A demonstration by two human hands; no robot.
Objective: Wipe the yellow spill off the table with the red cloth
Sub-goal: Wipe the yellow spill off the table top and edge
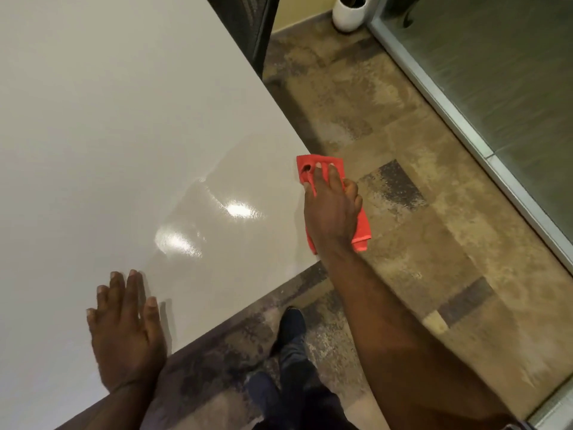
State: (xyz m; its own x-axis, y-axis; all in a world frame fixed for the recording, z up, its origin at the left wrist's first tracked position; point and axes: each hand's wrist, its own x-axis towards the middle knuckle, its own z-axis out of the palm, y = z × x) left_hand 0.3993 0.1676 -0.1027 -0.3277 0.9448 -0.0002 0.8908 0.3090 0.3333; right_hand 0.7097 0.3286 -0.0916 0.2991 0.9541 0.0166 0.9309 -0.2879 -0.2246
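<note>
The cloth (322, 169) is pressed under the right hand (331, 209) at the table's (124, 119) corner; the left hand (127, 330) is laid flat near the front edge.

Hidden, cropped and blurred parts at the table corner

Much of the red cloth (322, 169) is covered by the right hand (331, 209); only its far end and a folded edge below the wrist are seen, and whether that edge overhangs the table (124, 119) cannot be told. The table is cut off by the left and top edges. The white pot (348, 12) is cropped at the top, so its contents are not made out. The dark shoe (291, 327) is blurred. Both forearms are cut off at the bottom edge.
</note>
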